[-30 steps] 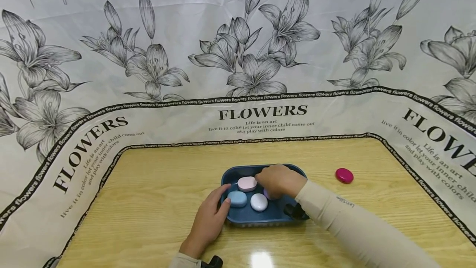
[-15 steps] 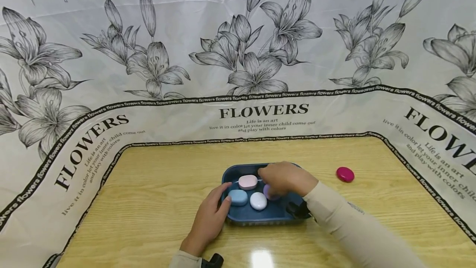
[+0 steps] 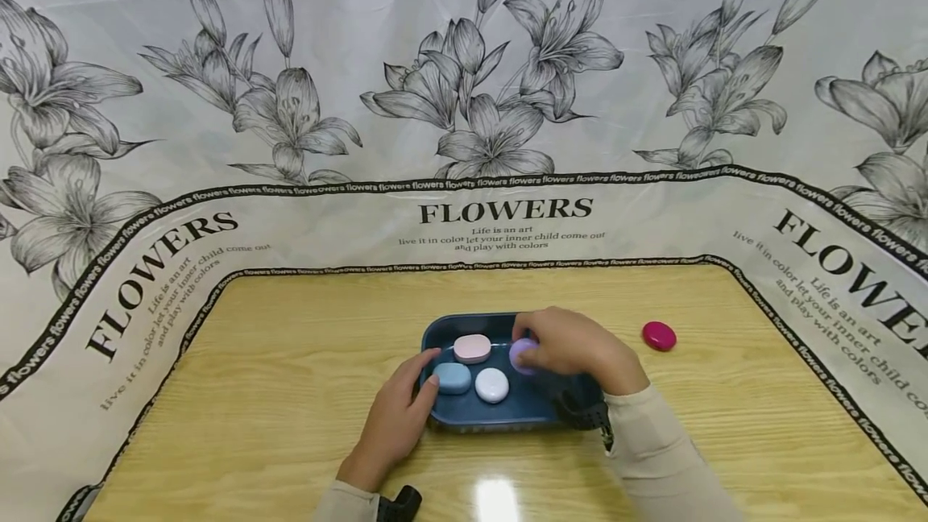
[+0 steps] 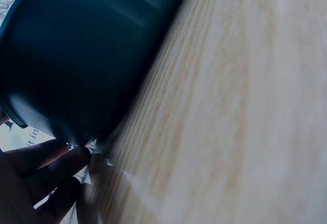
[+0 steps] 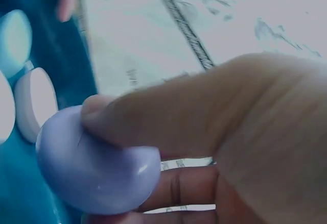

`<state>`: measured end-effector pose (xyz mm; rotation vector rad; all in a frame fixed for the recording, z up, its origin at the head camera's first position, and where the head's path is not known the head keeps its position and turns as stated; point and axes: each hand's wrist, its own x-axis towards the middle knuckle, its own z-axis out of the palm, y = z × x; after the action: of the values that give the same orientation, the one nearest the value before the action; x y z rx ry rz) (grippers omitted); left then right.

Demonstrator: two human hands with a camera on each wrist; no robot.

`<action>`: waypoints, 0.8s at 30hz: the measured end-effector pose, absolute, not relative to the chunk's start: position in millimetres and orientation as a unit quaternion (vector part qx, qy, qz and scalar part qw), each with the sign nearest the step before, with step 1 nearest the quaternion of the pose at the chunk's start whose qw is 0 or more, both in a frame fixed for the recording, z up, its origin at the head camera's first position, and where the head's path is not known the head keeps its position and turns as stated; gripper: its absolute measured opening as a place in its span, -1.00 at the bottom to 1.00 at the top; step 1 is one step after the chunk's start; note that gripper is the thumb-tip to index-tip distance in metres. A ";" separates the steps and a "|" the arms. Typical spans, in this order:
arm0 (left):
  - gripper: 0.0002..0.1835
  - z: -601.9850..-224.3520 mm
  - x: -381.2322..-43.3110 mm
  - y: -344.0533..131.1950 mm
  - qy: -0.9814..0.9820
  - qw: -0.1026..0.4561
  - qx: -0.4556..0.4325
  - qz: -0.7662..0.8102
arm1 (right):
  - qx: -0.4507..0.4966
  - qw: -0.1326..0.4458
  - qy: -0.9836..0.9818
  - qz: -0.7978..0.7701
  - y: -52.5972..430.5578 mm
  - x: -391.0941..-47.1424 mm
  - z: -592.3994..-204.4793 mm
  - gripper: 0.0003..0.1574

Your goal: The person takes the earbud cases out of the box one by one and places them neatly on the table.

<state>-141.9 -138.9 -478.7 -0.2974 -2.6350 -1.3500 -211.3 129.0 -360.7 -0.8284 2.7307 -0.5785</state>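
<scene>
A dark blue plastic bin [image 3: 507, 423] sits on the table. In it lie a pink bar of soap [image 3: 472, 349], a light blue one [image 3: 453, 379] and a round white one [image 3: 492, 386]. My right hand [image 3: 573, 349] pinches a purple bar of soap [image 5: 97, 163] between thumb and fingers, over the bin's right half. Whether this soap still touches the bin floor cannot be told. With mostly straight fingers, my left hand [image 3: 395, 417] rests against the bin's left end. Its fingertips [image 4: 79, 155] touch the outer wall in the left wrist view.
To the right of the bin, a magenta bar of soap [image 3: 659, 336] lies on the wooden table [image 3: 312, 361]. A floral printed cloth [image 3: 507, 232] borders the table at the back and both sides. Each wrist wears a black camera strap.
My right hand has turned and drawn slightly up and away with the purple soap, which shows more now. The left hand stays at the bin. The head view has shifted a little.
</scene>
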 end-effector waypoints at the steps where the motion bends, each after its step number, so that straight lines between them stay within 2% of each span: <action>1: -0.58 -478.3 -141.7 -139.6 -0.883 0.081 -0.100 -0.452 | -0.274 0.108 0.930 -0.219 131.5 -209.8 -362.8 -0.86; 7: -0.58 -477.7 -141.7 -140.4 -0.883 0.077 -0.101 -0.451 | -0.243 0.082 0.919 -0.300 139.8 -207.7 -368.8 -0.78; 24: -0.58 -476.6 -142.2 -138.2 -0.880 0.075 -0.094 -0.460 | -0.212 0.041 0.914 -0.344 161.0 -209.5 -372.6 -0.73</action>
<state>-142.2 -138.2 -476.6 -0.2806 -2.6393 -1.3799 -209.5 161.0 -372.6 -0.6493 2.7974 -1.0528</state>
